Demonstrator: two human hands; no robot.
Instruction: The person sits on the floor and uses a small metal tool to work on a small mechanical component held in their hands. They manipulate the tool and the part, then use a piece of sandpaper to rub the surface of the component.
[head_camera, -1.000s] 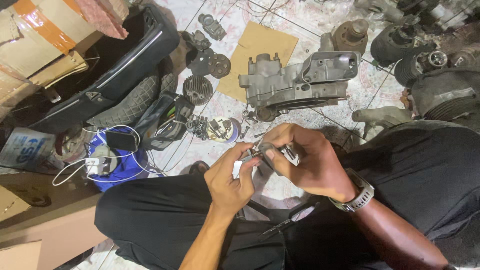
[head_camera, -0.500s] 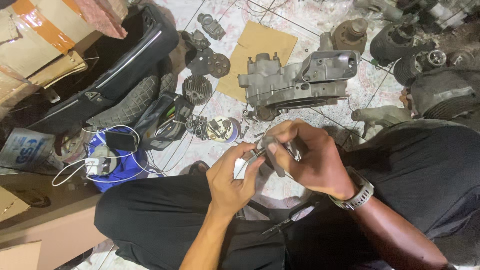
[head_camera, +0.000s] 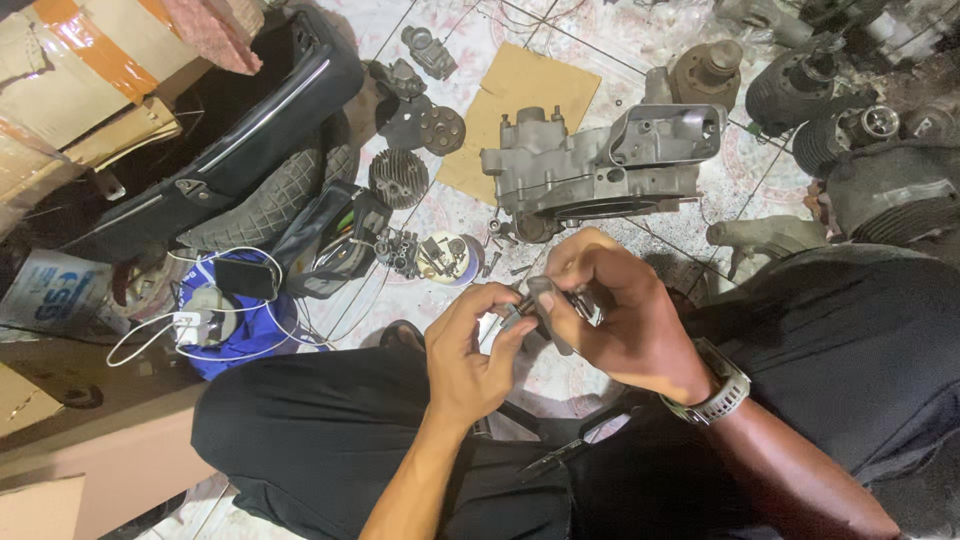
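Since both hands pinch it over the lap at frame centre, the small metal part (head_camera: 540, 300) could slip and drop among the loose screws (head_camera: 495, 255) on the tiled floor (head_camera: 440, 300). Left hand (head_camera: 468, 350) closes fingertips on its end; right hand (head_camera: 620, 320) curls tight around it. Part looks grey, mostly hidden; exact shape unclear.

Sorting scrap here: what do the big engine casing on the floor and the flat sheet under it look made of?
The engine casing looks like cast aluminium: dull grey, matte, with moulded ribs and bosses. The flat sheet looks like corrugated cardboard: plain tan, matte, with cut edges.
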